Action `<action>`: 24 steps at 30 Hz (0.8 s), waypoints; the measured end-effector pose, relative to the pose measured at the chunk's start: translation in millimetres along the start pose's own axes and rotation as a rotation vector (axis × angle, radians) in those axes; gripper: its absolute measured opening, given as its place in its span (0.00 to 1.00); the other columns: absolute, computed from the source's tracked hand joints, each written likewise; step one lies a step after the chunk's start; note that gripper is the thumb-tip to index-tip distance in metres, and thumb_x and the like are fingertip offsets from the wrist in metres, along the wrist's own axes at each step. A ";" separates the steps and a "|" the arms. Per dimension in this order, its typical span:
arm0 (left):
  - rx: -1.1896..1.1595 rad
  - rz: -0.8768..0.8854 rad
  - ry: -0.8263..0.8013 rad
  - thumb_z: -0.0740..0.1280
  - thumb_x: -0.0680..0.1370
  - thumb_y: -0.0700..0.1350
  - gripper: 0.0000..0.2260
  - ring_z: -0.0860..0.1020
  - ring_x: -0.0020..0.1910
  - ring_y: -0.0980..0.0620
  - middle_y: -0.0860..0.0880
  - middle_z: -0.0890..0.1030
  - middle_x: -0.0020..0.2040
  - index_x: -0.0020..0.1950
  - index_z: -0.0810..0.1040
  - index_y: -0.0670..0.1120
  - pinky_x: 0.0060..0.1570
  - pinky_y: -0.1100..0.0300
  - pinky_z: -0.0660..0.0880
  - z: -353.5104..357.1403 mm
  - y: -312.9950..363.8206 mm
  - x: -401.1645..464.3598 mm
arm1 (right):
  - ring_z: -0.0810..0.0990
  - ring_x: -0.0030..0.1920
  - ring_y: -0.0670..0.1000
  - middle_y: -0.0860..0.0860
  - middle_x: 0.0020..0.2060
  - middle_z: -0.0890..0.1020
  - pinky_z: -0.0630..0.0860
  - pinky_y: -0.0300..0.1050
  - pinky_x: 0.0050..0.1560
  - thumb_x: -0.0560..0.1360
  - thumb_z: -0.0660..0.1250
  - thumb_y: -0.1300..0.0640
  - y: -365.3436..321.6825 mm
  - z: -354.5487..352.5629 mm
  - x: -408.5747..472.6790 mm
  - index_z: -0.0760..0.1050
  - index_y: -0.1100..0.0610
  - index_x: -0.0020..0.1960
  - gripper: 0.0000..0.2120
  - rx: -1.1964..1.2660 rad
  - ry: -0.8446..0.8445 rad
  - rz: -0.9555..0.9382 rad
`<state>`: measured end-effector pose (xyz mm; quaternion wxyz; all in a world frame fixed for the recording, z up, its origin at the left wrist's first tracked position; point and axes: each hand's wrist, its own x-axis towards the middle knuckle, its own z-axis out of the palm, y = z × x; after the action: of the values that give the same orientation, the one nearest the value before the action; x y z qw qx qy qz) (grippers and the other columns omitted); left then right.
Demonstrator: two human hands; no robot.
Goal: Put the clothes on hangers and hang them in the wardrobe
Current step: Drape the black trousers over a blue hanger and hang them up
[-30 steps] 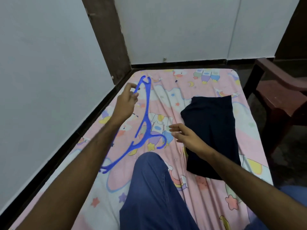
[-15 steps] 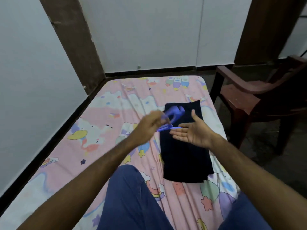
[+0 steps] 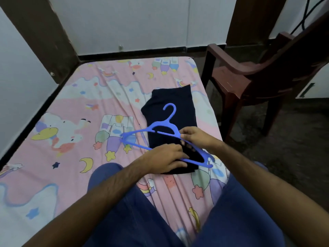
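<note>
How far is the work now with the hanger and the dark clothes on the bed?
Nothing looks finished: the dark folded garment lies on the bed sheet, not on a hanger. In hand: the right hand holds the blue hanger above the garment, and the left hand is at the garment's near end. Left: threading the garment on and hanging it; no wardrobe is in view.

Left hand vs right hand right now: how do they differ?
The left hand lies low over the near end of the folded dark garment; the right hand is higher, gripping the blue hanger's shoulder. Left fingers reach toward the hanger's lower bar; its grip there is unclear. Both work over the bed.
</note>
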<state>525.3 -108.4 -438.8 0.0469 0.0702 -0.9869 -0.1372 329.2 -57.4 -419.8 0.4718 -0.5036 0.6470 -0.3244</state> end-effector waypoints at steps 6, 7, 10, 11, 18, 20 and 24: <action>0.086 -0.283 -0.088 0.64 0.81 0.44 0.17 0.76 0.57 0.50 0.51 0.74 0.61 0.70 0.73 0.49 0.50 0.54 0.75 7.6 -36.4 -21.7 | 0.71 0.28 0.50 0.48 0.33 0.80 0.70 0.45 0.29 0.85 0.58 0.62 54.4 -4.4 -19.9 0.75 0.63 0.55 0.08 -0.119 -0.038 0.054; 0.118 -0.266 -0.114 0.65 0.80 0.43 0.18 0.75 0.59 0.50 0.51 0.74 0.62 0.71 0.73 0.49 0.52 0.55 0.74 10.2 -39.9 -25.2 | 0.71 0.28 0.49 0.48 0.33 0.80 0.70 0.45 0.29 0.85 0.58 0.61 60.4 -1.0 -24.1 0.75 0.61 0.54 0.07 -0.119 -0.029 0.058; 0.076 -0.226 -0.202 0.67 0.78 0.39 0.24 0.74 0.62 0.51 0.51 0.72 0.67 0.74 0.70 0.49 0.56 0.57 0.73 12.3 -49.2 -28.6 | 0.72 0.27 0.44 0.48 0.33 0.80 0.70 0.42 0.32 0.85 0.60 0.58 67.7 9.3 -34.5 0.74 0.56 0.52 0.05 -0.181 0.025 0.032; 0.059 -0.215 -0.240 0.66 0.77 0.38 0.26 0.74 0.62 0.52 0.52 0.72 0.67 0.75 0.69 0.50 0.55 0.59 0.72 11.5 -52.5 -28.4 | 0.72 0.27 0.43 0.48 0.33 0.79 0.71 0.43 0.33 0.84 0.61 0.57 68.1 12.6 -37.1 0.73 0.55 0.52 0.05 -0.223 0.046 0.016; 0.183 -0.123 -0.399 0.64 0.74 0.28 0.37 0.76 0.61 0.51 0.53 0.71 0.69 0.79 0.59 0.49 0.42 0.63 0.65 14.0 -54.2 -28.4 | 0.79 0.40 0.58 0.50 0.42 0.82 0.72 0.52 0.36 0.85 0.55 0.43 67.4 35.3 -58.6 0.67 0.50 0.60 0.12 -0.804 0.225 -0.053; 0.233 -0.096 -0.397 0.64 0.73 0.28 0.37 0.77 0.59 0.50 0.53 0.72 0.68 0.79 0.59 0.49 0.40 0.59 0.71 17.8 -54.3 -29.7 | 0.81 0.43 0.61 0.53 0.45 0.83 0.67 0.50 0.37 0.85 0.52 0.43 71.5 40.9 -63.5 0.64 0.51 0.66 0.15 -0.914 0.207 -0.039; 0.335 -0.066 -0.404 0.61 0.74 0.28 0.37 0.77 0.60 0.49 0.54 0.69 0.69 0.80 0.55 0.50 0.39 0.53 0.77 18.5 -60.9 -28.6 | 0.81 0.45 0.62 0.56 0.45 0.83 0.66 0.49 0.38 0.86 0.51 0.44 74.5 42.6 -68.3 0.61 0.50 0.72 0.18 -0.971 0.198 -0.011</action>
<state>559.1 -157.2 -475.6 -0.1678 0.0802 -0.9824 0.0154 346.6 31.5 -481.8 0.1174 -0.6352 0.7626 -0.0344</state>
